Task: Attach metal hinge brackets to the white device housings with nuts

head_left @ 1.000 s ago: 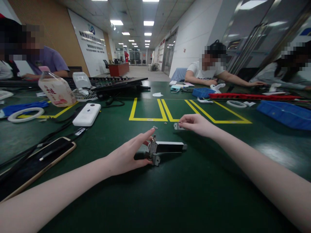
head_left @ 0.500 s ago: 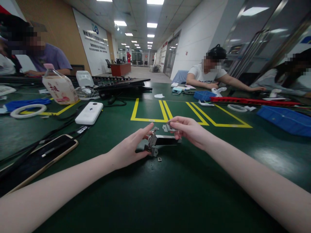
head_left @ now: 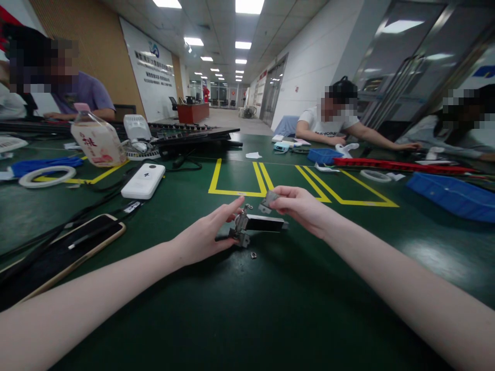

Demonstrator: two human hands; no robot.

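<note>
Pinching a grey bracket, the right hand may slip and drop it; the left hand, gripping the metal assembly, could, shifting, knock the near metal piece.

In the fingers of the right hand the bracket is grey; between them and the left hand lies a black bar edged white. Under the fingers the table is dark green, with yellow tape just beyond. Left of them, a power bank is white; far right, a tray is blue.
</note>
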